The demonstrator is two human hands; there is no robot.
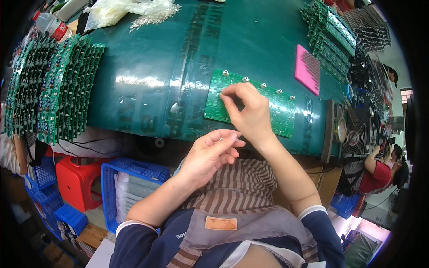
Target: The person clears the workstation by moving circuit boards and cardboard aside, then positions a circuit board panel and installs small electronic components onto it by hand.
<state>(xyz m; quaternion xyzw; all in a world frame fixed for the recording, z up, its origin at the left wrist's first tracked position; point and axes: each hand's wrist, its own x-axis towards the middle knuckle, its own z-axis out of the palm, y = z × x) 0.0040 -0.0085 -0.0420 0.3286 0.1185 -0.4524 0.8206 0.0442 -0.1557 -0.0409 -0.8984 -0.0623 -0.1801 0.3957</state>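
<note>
A green circuit board [282, 117] lies flat on the green table mat, with a row of several small metal-and-white connectors [245, 79] along its far edge. My right hand [251, 107] is over the board's left half, thumb and forefinger pinched at its surface; whatever sits between those fingertips is too small to make out. In front of the board's near edge, my left hand [212, 154] is raised, palm up. Its thumb and forefinger meet in a pinch and the other fingers curl; a tiny item may be there, but I cannot name it.
Stacked circuit boards [67, 89] stand at the left, more boards [328, 44] at the far right. A pink pad with pins [306, 71] lies beyond my board. Small metal parts [154, 17] spill from a plastic bag [114, 11]. A fan [356, 136] stands right; a red stool [73, 183] sits below left.
</note>
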